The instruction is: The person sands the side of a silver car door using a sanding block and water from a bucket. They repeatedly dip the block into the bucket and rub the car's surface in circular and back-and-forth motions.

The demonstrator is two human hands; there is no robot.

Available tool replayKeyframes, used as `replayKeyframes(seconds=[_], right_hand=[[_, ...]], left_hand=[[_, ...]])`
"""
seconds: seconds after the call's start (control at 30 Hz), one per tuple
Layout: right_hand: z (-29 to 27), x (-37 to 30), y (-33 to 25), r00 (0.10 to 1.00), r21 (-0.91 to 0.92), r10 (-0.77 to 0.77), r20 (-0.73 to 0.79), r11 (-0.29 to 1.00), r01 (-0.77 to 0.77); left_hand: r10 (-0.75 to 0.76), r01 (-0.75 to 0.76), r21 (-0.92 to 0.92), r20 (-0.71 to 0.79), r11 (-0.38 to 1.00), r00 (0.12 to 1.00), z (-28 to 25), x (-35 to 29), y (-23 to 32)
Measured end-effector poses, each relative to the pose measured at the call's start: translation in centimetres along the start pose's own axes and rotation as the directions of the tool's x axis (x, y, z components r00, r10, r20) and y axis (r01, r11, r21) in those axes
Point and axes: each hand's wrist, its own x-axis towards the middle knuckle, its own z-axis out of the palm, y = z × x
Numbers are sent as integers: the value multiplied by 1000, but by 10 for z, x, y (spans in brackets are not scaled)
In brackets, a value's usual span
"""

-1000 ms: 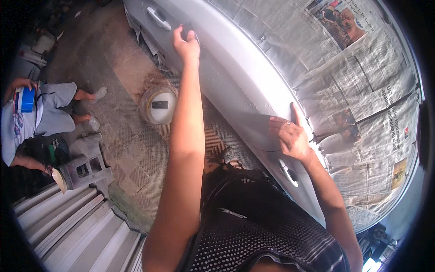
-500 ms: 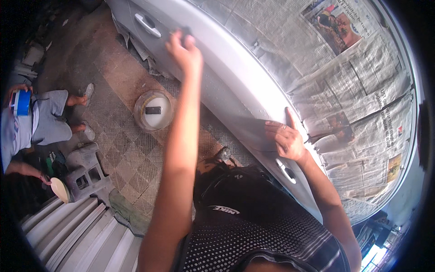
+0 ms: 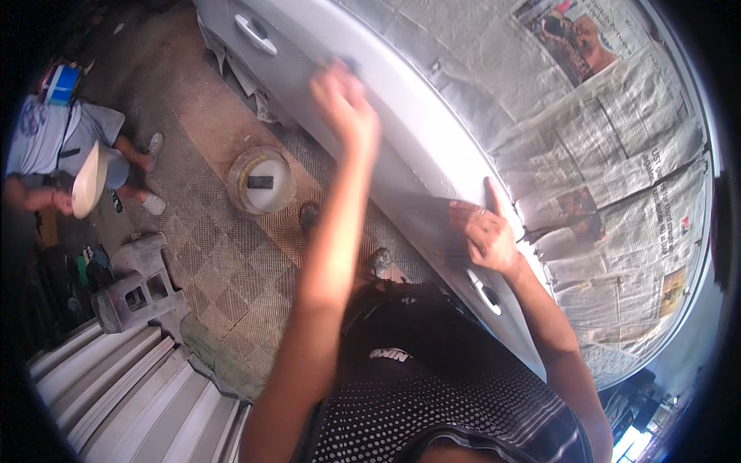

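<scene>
Head view: left hand (image 3: 346,104) blurred, upper centre, finger grip unclear; right hand (image 3: 492,238), fingers spread, rests on the car door (image 3: 405,143). Newspaper (image 3: 617,147) covers upper right; bucket (image 3: 236,183) centre-left, stool (image 3: 140,258) lower left.

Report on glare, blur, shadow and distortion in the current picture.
Head view: the left hand is blurred, the right hand sharper; head view: glare whitens the silver car door, with a soft shadow beside the right hand; head view: the fisheye leaves black corners.
</scene>
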Motion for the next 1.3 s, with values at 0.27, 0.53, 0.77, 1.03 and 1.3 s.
replayKeyframes(seconds=[0.27,0.53,0.77,1.03,1.3], right_hand=[[-8,-2,-3,1000,-18,-11,4,1000,11],[-1,-6,-3,999,10,40,-1,999,-40],[-6,15,-9,1000,21,-18,-18,1000,18],[-4,-4,-3,999,36,43,-17,998,-42],[0,7,-1,999,37,-22,-22,999,23]], left_hand=[[39,-58,192,100,980,994,-10,9,-1],[62,-48,-88,168,995,984,-22,-154,53],[-238,239,-34,18,970,971,-29,95,-70],[-175,207,-198,170,958,970,-26,-115,45],[-38,16,170,129,985,991,-16,58,-23]])
